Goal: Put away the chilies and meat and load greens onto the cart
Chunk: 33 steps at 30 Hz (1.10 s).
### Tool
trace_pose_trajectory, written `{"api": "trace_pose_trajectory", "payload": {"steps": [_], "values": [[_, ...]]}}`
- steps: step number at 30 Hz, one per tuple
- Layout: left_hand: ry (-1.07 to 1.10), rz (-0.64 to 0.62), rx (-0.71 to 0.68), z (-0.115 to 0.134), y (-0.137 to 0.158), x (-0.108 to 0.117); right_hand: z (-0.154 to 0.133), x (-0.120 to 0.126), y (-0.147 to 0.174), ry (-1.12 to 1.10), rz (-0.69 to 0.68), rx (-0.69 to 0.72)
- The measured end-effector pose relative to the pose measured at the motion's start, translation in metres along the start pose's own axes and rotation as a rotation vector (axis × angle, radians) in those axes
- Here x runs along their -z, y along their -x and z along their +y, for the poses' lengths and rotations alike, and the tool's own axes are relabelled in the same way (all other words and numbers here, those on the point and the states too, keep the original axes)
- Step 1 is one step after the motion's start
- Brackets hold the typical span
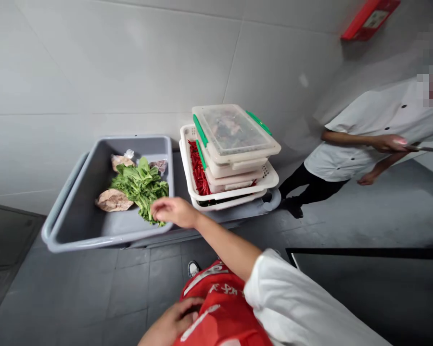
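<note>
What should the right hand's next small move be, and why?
Perhaps lower the right hand and close it on the leafy greens in the gray bin: it appears loosely curled at their near edge, and whether it already grips any is unclear, while the left hand rests at the red apron.

On the cart [181, 179] before the wall [130, 72], at left a tub [108, 241] with leafy greens [140, 181] among packets [114, 200]; just to its right a basket [270, 176] with chillies [197, 170] left of stacked boxes [238, 132]; past the cart's right end a co-worker [368, 125].
</note>
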<state>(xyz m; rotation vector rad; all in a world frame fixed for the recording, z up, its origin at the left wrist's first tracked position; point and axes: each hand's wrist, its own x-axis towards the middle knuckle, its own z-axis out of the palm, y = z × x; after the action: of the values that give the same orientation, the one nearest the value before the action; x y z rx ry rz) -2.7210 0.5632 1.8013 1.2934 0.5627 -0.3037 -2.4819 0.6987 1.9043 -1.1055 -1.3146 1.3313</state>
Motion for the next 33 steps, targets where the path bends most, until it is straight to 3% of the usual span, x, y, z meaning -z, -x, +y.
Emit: {"api": "trace_pose_trajectory", "payload": {"steps": [2, 4, 6, 8, 9, 11, 14, 17, 19, 22, 23, 25, 27, 29, 31, 33], "values": [[0.021, -0.056, -0.085, 0.034, 0.023, 0.026, 0.002, 0.028, 0.067, -0.153, -0.109, -0.03], [0.044, -0.096, -0.271, 0.079, 0.042, 0.064, 0.001, 0.062, 0.131, -0.262, -0.01, -0.077], [-0.031, -0.083, -0.533, 0.137, 0.05, 0.106, -0.003, 0.094, 0.184, -0.348, 0.155, -0.036], [-0.16, 0.093, -0.705, 0.208, 0.043, 0.141, -0.006, 0.12, 0.224, -0.356, 0.312, 0.026], [-0.189, 0.242, -0.78, 0.246, 0.034, 0.154, -0.006, 0.13, 0.238, -0.339, 0.379, 0.049], [-0.175, 0.393, -0.913, 0.322, 0.006, 0.168, -0.002, 0.141, 0.252, -0.301, 0.479, 0.081], [-0.065, 0.409, -1.018, 0.424, -0.054, 0.171, 0.005, 0.143, 0.245, -0.323, 0.544, 0.118], [0.009, 0.357, -1.033, 0.503, -0.123, 0.178, -0.001, 0.134, 0.22, -0.383, 0.562, 0.088], [-0.163, 0.385, -0.942, 0.541, -0.168, 0.197, -0.012, 0.127, 0.202, -0.429, 0.571, 0.073], [-0.757, 0.634, -0.58, 0.577, -0.228, 0.238, -0.029, 0.119, 0.175, -0.51, 0.609, 0.061], [-0.935, 0.646, -0.432, 0.582, -0.245, 0.251, -0.033, 0.117, 0.166, -0.535, 0.64, 0.058], [-1.103, 0.493, -0.217, 0.585, -0.272, 0.273, -0.038, 0.113, 0.148, -0.577, 0.742, 0.073], [-1.019, 0.232, -0.15, 0.579, -0.29, 0.286, -0.042, 0.109, 0.13, -0.599, 0.844, 0.119], [-0.866, 0.075, -0.133, 0.572, -0.298, 0.293, -0.047, 0.106, 0.115, -0.604, 0.929, 0.16], [-0.764, 0.065, -0.113, 0.57, -0.294, 0.299, -0.057, 0.107, 0.103, -0.605, 0.999, 0.175], [-0.702, 0.15, -0.113, 0.572, -0.279, 0.304, -0.069, 0.109, 0.095, -0.603, 1.066, 0.179]]}}
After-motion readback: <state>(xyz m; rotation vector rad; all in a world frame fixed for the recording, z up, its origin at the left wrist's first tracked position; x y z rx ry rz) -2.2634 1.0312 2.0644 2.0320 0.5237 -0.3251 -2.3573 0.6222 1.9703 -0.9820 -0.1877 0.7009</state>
